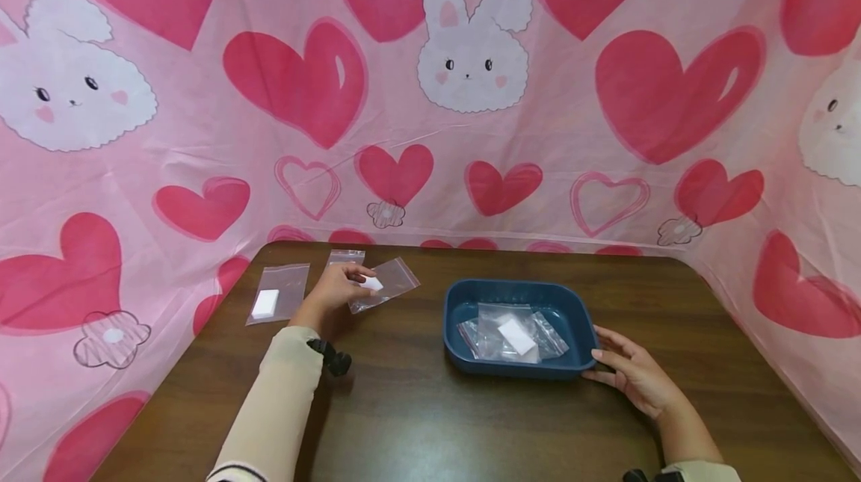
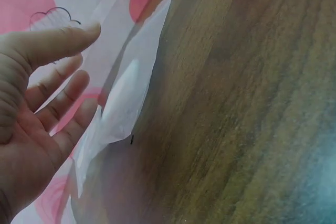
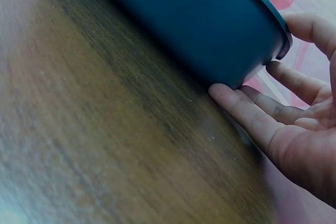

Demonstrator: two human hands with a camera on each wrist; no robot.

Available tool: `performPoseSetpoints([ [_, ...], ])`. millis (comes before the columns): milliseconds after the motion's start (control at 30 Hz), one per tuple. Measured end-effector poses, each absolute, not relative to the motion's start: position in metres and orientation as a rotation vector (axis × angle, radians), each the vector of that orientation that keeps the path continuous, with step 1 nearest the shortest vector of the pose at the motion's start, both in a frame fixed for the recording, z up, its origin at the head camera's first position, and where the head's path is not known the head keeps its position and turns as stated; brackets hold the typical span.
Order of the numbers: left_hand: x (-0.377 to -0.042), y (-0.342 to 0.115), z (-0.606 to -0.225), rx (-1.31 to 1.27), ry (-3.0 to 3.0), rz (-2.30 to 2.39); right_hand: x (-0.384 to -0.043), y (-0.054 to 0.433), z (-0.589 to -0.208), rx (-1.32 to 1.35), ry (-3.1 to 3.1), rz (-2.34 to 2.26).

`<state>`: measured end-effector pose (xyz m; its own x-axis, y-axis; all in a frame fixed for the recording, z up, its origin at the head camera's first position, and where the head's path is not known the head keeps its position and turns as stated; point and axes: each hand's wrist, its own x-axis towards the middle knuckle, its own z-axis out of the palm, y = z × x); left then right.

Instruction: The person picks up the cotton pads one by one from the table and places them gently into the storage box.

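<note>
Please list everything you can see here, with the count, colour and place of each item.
Tabletop: one, brown wood-grain, under everything.
Blue tray: one, blue, right of the table's centre.
Bags on the table: three, clear, around the left hand.
Bags in the tray: overlapping, exact count unclear, clear.
White pieces: at least three, white, one in the leftmost bag, one by the left fingers, one in the tray.
Backdrop: pink with red hearts and white rabbits, behind and beside the table.
Wristbands: two, black, one per wrist.
Sleeves: two, beige, on both arms.
Left hand: one, bare, over the bags.
Right hand: one, bare, touching the tray's right end.
</note>
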<state>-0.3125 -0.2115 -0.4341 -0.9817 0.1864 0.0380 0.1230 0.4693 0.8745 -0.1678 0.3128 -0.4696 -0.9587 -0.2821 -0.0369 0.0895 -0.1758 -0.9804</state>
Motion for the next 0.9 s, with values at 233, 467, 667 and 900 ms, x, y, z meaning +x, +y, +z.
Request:
performPoseSetpoints([
  [233, -0.318, -0.215, -0.437, 0.296, 2.705, 1.492, -0.169, 0.312, -0.469, -0.210, 1.864, -2.226],
  [467, -0.320, -0.214, -0.446, 0.324, 2.739, 1.438, -0.168, 0.311, -0.469, -0.173, 1.868, -2.223],
  [667, -0.317, -0.211, -0.454, 0.275, 2.729, 1.328, -0.168, 0.310, -0.469, -0.159, 1.867, -2.219],
  [900, -0.315, -0.209, -0.456, 0.283, 2.796, 1.210, -0.168, 0.311, -0.470, -0.179, 1.866, -2.225],
])
